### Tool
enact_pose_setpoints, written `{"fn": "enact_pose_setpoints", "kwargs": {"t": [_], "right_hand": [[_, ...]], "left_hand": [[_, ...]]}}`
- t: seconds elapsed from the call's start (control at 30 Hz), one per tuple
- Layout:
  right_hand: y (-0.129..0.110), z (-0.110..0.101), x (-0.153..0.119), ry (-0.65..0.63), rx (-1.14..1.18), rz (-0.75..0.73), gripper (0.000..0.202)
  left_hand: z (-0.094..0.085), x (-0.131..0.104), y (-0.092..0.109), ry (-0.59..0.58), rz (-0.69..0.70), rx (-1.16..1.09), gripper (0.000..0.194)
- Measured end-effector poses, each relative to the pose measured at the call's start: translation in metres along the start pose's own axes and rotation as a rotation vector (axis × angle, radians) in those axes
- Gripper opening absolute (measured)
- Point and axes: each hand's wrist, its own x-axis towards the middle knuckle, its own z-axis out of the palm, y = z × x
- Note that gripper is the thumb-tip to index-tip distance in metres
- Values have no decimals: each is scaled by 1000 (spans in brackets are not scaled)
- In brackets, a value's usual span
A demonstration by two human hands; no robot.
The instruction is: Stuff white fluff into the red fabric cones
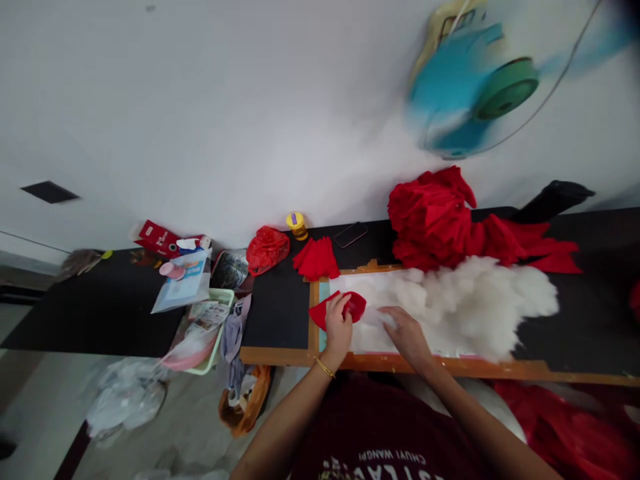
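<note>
My left hand [339,321], with a gold bracelet at its wrist, grips a small red fabric piece [356,305] over the left end of a white sheet. The piece looks like a pouch with its mouth turned to the right. Just right of it, my right hand [406,331] is closed on a wisp of white stuffing [375,316], whose tip reaches toward the red piece. A large fluffy heap of stuffing [480,303] spreads over the sheet to the right. Parts of the fingers on both hands are hidden.
Behind the stuffing lies a big pile of red fabric pieces [430,217]; a smaller red stack [317,259] sits left. A phone [351,235], a yellow-lidded jar [297,225] and a red plastic bag [268,250] line the wall. A blue-bladed fan [465,87] spins above.
</note>
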Motion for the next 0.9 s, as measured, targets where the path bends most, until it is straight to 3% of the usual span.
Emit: {"fn": "enact_pose_setpoints", "kwargs": {"t": [0.1, 0.23, 0.33, 0.43, 0.6, 0.73, 0.8, 0.9], "right_hand": [[-14, -5, -10, 84, 92, 81, 29], [-43, 10, -10, 121, 494, 313, 38], [-50, 24, -1, 88, 638, 298, 36], [-39, 30, 5, 81, 457, 197, 31], [-20, 23, 2, -8, -66, -138, 36], [-24, 22, 3, -156, -412, -110, 44], [-27, 24, 7, -201, -374, -101, 39], [-29, 25, 14, -237, -41, -48, 29]], "left_hand": [[-2, -4, -3, -30, 29, 54, 53], [7, -15, -3, -102, 64, 62, 61], [15, -21, 1, -91, 37, -1, 72], [17, -23, 7, -75, 34, -45, 77], [11, -23, 8, -123, 52, 36, 70], [11, -27, 6, -116, 113, 80, 63], [11, -28, 5, -124, 141, 91, 60], [7, -29, 5, -193, 188, 116, 63]]}}
